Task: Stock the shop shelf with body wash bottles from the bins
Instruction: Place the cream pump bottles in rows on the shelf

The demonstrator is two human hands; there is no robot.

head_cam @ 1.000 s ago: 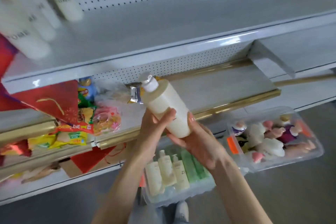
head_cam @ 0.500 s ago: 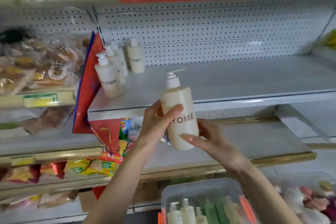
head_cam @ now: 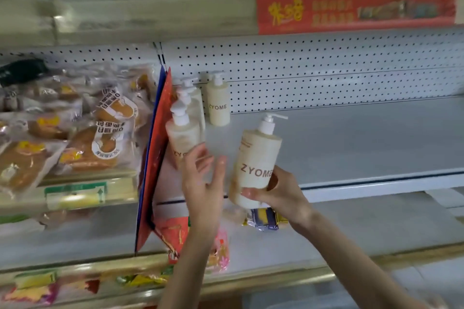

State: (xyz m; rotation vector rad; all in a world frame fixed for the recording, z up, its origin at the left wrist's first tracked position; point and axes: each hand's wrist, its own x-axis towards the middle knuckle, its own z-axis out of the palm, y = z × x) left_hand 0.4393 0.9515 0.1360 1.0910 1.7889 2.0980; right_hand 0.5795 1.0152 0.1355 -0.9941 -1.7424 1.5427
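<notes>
Left hand [head_cam: 204, 180] has let go, fingers spread; right hand [head_cam: 281, 193] alone clamps ZYOME bottle [head_cam: 256, 158] w/ cream liquid, above shelf [head_cam: 364, 143] edge, nr standing bottles [head_cam: 218, 105].

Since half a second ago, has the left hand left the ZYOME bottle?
Yes. The left hand has let go and now sits open, left of the held bottle, near the front shelf bottle. Only the right hand grips it.
</notes>
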